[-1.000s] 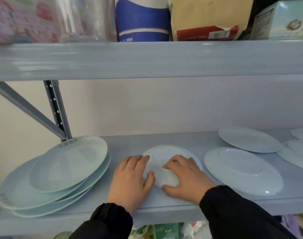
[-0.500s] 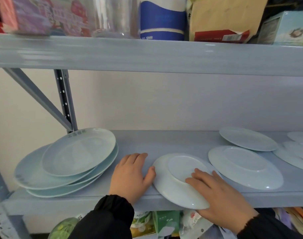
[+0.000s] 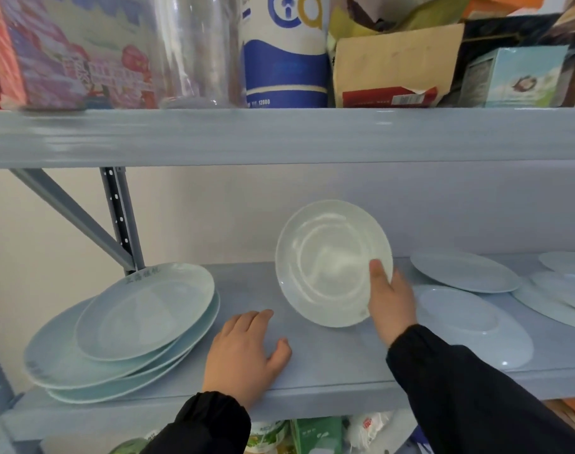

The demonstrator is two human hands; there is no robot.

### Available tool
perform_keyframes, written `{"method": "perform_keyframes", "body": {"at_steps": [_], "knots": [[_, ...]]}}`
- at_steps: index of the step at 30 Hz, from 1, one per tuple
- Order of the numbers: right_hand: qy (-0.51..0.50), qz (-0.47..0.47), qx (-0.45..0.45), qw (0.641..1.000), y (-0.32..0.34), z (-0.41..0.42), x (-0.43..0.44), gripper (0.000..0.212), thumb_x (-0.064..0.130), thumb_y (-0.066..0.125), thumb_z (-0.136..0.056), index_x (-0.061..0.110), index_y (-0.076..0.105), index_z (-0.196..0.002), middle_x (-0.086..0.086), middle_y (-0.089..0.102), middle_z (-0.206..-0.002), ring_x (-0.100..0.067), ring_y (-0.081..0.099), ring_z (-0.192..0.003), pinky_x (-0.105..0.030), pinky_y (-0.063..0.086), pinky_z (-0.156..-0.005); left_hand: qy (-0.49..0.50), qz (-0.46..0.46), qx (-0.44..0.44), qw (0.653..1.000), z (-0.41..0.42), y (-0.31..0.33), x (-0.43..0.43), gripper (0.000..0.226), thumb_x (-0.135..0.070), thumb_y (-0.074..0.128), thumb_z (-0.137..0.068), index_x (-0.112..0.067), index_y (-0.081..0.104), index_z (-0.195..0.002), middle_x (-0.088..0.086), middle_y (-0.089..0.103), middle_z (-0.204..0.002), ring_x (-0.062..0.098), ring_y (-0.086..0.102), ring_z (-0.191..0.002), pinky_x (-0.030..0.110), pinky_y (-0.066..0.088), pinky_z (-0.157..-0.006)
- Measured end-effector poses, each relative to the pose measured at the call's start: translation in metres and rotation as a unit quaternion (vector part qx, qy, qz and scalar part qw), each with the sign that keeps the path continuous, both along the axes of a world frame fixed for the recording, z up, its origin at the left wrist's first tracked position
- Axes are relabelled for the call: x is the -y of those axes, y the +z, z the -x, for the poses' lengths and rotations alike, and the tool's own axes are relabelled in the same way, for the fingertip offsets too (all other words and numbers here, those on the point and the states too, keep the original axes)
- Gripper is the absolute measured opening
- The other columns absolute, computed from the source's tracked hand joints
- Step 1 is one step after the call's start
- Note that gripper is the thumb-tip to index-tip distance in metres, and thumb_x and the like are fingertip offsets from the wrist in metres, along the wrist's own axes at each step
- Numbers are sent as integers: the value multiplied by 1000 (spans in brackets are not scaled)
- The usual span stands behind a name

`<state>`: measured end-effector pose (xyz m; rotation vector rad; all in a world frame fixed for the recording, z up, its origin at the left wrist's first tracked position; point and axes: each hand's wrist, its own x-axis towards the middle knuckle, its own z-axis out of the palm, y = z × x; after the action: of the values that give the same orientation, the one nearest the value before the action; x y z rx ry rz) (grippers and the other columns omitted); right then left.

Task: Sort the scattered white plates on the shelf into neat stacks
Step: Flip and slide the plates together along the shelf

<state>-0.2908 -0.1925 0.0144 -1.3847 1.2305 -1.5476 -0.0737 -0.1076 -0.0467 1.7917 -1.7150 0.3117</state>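
1. While the right hand pinches the small plate by its right rim, tilted up on edge over the shelf, the left hand lies flat, holding nothing.
2. The stack sits leftward, nearer the left hand.

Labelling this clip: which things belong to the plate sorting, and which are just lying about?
Job: small plate in the right hand; left stack of plates; loose plates at right; lower shelf.
Lying about: pink box, glass jar, blue-and-white tub, cardboard box, teal box.
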Motion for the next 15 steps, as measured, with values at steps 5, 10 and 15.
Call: {"method": "perform_keyframes", "body": {"at_steps": [5,10,15], "knots": [[6,-81,40,996,-19,-23,32,25,15,42,-98,30,54,-114,2,65,-112,-20,59,-102,-39,50,-93,-1,10,16,1000,-1,0,1,50,-50,54,-77,-19,69,-114,-5,69,-102,21,62,-98,31,52,-80],[15,-106,20,994,-27,-20,45,37,3,38,-89,31,53,-109,9,62,-103,-22,61,-103,-45,54,-92,1,10,23,1000,-1,-2,6,53,-51,52,-79,-20,65,-120,-5,67,-105,21,59,-101,33,51,-82],[-8,-54,-230,972,-37,-17,53,48,3,40,-94,17,49,-139,-12,41,-150,-27,43,-132,-33,37,-106,2,11,26,1000,-2,-4,8,55,-51,50,-81,-18,64,-122,-2,68,-107,22,59,-102,35,50,-84]]}}
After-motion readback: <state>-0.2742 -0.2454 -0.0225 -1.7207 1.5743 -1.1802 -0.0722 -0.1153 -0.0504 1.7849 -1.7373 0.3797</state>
